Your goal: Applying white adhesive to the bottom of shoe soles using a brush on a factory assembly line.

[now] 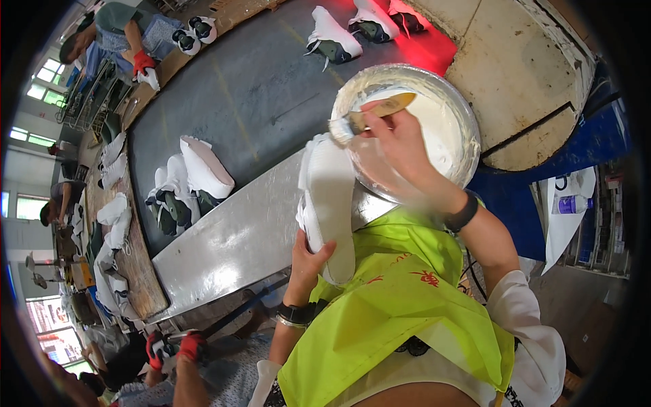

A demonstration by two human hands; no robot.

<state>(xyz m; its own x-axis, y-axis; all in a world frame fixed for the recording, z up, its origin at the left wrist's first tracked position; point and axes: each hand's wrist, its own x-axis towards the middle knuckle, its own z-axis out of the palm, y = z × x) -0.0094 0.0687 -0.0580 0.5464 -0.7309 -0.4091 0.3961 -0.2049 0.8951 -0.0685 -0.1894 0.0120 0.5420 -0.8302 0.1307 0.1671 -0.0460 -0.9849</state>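
My left hand (pixel 309 261) grips a white shoe (pixel 328 203) from below, its pale sole turned up toward me. My right hand (pixel 400 146) holds a wooden-handled brush (pixel 369 115) with its bristles at the toe end of the sole. Right behind the brush stands a round metal bowl (pixel 453 95) with white glue inside. A black band sits on each of my wrists, and a yellow-green apron covers my front.
A dark conveyor belt (pixel 251 88) carries white shoes (pixel 203 169) and shoes (pixel 336 37) at its far end. A metal shelf (pixel 230 244) runs along the belt's edge. Other people work at the upper left and lower left, one with red gloves (pixel 193 344). A bottle (pixel 573 203) stands at right.
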